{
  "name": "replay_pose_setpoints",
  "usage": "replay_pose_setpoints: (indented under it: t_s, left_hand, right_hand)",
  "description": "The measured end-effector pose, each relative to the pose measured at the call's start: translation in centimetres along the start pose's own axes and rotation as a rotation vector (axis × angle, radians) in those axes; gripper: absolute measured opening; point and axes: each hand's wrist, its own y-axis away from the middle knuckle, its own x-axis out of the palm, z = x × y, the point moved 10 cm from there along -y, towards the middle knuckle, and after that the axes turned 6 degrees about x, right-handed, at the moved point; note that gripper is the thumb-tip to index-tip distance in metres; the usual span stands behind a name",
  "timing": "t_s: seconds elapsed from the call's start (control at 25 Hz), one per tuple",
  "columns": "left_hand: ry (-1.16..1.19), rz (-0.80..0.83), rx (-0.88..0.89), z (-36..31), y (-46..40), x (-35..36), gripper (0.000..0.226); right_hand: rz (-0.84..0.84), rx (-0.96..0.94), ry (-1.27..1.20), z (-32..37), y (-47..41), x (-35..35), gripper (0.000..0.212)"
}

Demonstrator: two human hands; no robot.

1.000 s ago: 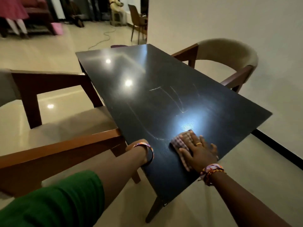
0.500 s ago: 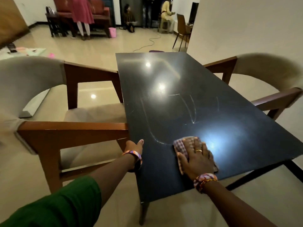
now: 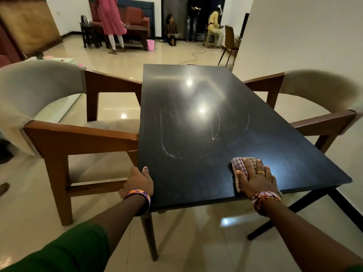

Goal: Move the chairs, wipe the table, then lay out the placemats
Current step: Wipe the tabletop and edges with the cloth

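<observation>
Right hand (image 3: 256, 178) lies flat, fingers spread, pressing a checked pink-and-white cloth (image 3: 238, 166) onto the dark rectangular wooden table (image 3: 196, 124) near its front right corner | left hand (image 3: 138, 182) grips the table's near left edge, thumb on top | beige upholstered wooden armchairs flank it: left chair (image 3: 59, 118), right chair (image 3: 318, 107) | small pink bucket (image 3: 150, 44) on the far floor, contents not visible.

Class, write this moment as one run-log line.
stage: wiping | right hand: flat on checked cloth, near edge of table | left hand: gripping table's left edge | placemats: none visible
</observation>
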Motion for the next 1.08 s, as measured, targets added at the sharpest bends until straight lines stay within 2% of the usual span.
replay_pose_setpoints:
  t_s: [0.12,0.24,0.32,0.44,0.52,0.68,0.76,0.8,0.88,1.0,1.08]
  left_hand:
    - [-0.124,-0.073,0.037,-0.8,0.0,-0.8,0.040]
    - [-0.194,-0.157,0.211,-2.1,-0.1,-1.2,0.045]
    - [-0.205,-0.132,0.323,-3.0,-0.2,-0.8,0.049]
    - [-0.176,-0.119,0.362,-3.3,0.0,-0.9,0.049]
    - [-0.139,-0.126,0.356,-3.2,0.1,-1.2,0.049]
    - [-0.105,-0.126,0.342,-3.0,0.2,-1.0,0.048]
    - [-0.106,-0.124,0.341,-3.1,0.2,-1.0,0.049]
    - [-0.102,-0.118,0.340,-3.2,0.2,-1.0,0.049]
    - [-0.101,-0.102,0.337,-3.2,0.1,-1.0,0.049]
    - [-0.139,-0.106,0.285,-2.5,0.0,-1.2,0.050]
    - [-0.112,-0.105,0.138,-1.0,-0.2,-1.4,0.048]
  right_hand:
    - [0.009,0.007,-0.022,2.3,0.2,0.0,0.060]
    - [0.024,-0.278,0.001,11.5,3.6,1.8,0.059]
    - [0.079,-0.491,0.006,16.8,7.3,3.4,0.058]
    - [0.111,-0.588,0.029,17.8,8.2,3.8,0.058]
    - [0.086,-0.468,0.012,14.1,5.4,3.1,0.058]
    - [0.018,0.014,-0.040,2.7,1.0,-0.1,0.062]
    - [0.000,0.129,-0.077,1.9,1.7,-1.0,0.062]
    - [-0.003,0.114,-0.072,3.4,2.5,-1.0,0.062]
    - [0.018,-0.077,-0.043,9.5,5.1,0.3,0.060]
    - [0.086,-0.487,0.017,18.8,10.4,3.7,0.058]
    - [0.093,-0.576,0.065,20.0,10.5,4.1,0.058]
